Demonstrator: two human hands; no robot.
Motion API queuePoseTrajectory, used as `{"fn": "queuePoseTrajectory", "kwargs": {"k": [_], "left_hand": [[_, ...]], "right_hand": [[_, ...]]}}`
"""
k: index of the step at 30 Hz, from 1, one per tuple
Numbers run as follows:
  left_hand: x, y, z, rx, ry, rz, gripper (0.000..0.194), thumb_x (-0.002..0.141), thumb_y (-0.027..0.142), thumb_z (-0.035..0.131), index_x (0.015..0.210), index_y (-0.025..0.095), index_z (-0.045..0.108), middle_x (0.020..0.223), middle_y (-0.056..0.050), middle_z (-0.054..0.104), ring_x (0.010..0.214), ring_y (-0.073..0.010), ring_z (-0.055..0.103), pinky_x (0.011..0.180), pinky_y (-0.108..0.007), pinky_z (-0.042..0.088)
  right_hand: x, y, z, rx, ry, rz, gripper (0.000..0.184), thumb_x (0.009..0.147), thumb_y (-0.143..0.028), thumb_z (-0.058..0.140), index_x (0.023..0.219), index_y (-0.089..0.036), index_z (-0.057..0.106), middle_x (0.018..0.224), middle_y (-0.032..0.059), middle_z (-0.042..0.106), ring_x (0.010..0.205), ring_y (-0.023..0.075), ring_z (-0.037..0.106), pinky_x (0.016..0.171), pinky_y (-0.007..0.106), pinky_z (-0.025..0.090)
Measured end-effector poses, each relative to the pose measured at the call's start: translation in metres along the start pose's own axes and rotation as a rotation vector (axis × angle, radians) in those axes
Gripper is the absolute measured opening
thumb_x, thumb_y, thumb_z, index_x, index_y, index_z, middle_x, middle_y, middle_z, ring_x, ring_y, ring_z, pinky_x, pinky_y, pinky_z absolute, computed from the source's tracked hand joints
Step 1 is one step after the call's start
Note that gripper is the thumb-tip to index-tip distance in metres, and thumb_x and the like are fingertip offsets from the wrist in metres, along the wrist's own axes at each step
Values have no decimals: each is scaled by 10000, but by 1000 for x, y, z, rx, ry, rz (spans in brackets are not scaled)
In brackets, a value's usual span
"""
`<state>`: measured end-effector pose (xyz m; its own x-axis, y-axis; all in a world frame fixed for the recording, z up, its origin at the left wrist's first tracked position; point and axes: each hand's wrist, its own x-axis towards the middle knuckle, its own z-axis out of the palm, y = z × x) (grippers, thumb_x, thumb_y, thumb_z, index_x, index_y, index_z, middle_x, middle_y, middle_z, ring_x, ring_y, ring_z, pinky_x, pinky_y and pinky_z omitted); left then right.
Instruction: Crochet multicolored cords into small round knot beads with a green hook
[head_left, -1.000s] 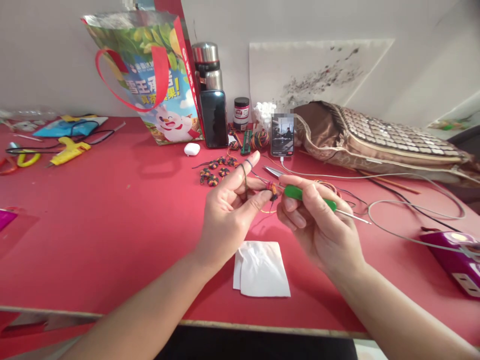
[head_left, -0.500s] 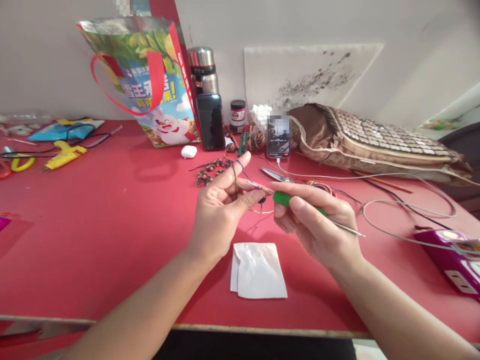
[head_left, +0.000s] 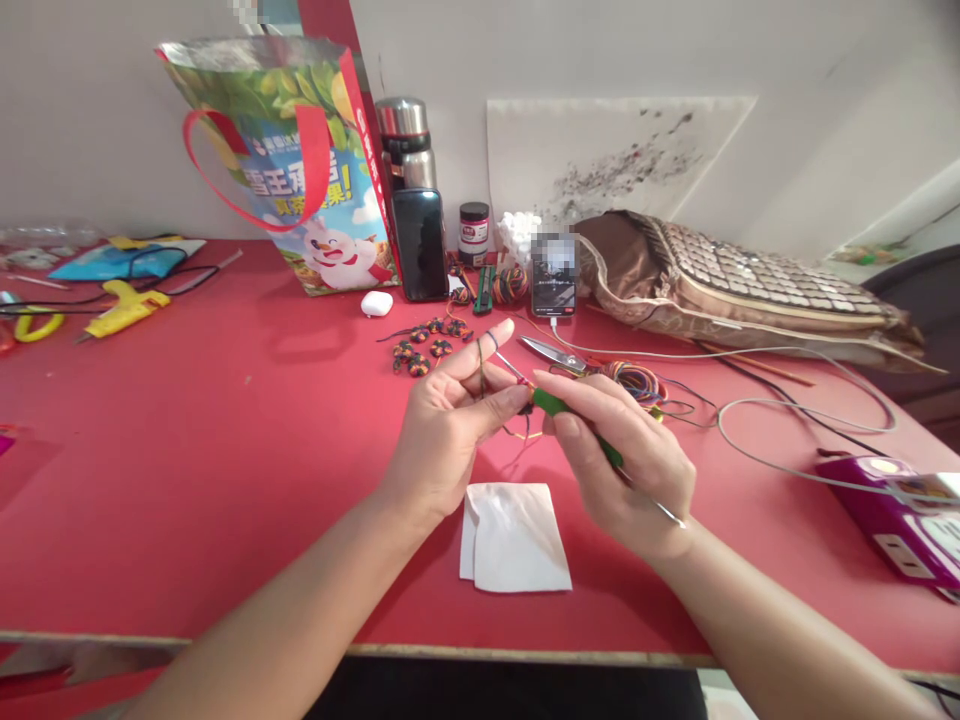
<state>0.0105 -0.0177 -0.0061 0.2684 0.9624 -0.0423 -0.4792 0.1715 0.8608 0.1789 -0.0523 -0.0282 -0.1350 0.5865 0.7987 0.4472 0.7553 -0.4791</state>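
Observation:
My left hand point(head_left: 457, 425) pinches a small dark piece of crochet point(head_left: 527, 400) between thumb and fingers. Yarn point(head_left: 481, 365) runs round its raised index finger. In my right hand point(head_left: 622, 450) is a crochet hook with a green grip point(head_left: 551, 402). The hook's thin metal shaft reaches past the crochet piece toward the yarn at the left index finger, and its other metal end sticks out behind the palm. A loose yarn tail hangs under the work. Beyond the hands lie several multicoloured crocheted pieces point(head_left: 418, 364), scissors point(head_left: 553, 354) and a coil of multicoloured yarn point(head_left: 634, 384).
A folded white tissue point(head_left: 517, 540) lies below the hands on the red table point(head_left: 225, 500). Two phones, a flask point(head_left: 405, 130), a printed bag point(head_left: 300, 170) and a sequined bag point(head_left: 780, 290) stand behind. A purple power strip point(head_left: 892, 520) and cable are at right; a yellow glue gun point(head_left: 127, 308) is left.
My right hand has tilted and shifted left and down, and the hook now reaches farther past the crochet piece. My left hand has moved slightly right, with yarn still round its index finger.

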Motion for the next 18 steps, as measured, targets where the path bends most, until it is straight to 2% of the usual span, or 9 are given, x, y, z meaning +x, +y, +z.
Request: {"fn": "queuePoseTrajectory", "kwargs": {"k": [6,10,15,18], "left_hand": [[2,0,-3,64,5,59,572,783,236,979,1333,265,824,741,61,709,739,-76,647,764,-204,563],[4,0,-3,80,27,85,549,741,242,1007,1265,299,854,772,59,740,762,-72,671,776,-183,566],[5,-1,-3,126,26,111,616,725,255,1017,1312,302,835,774,53,745,765,-101,687,799,-227,595],[4,-1,-3,169,12,115,627,747,248,998,1346,289,819,785,38,761,773,-124,695,813,-257,603]], "right_hand": [[1,-1,0,-19,-18,37,379,1062,-98,617,1398,-228,736,878,35,742,739,164,692,667,287,604],[0,0,1,-18,-20,89,343,1071,-135,613,1370,-225,756,825,19,726,690,159,675,644,279,591],[-5,4,3,87,-3,162,360,1095,-160,602,1422,-237,733,880,28,764,729,156,701,716,314,619],[-7,4,4,196,32,235,342,1111,-191,601,1416,-253,743,866,22,759,674,140,669,674,314,603]]}}
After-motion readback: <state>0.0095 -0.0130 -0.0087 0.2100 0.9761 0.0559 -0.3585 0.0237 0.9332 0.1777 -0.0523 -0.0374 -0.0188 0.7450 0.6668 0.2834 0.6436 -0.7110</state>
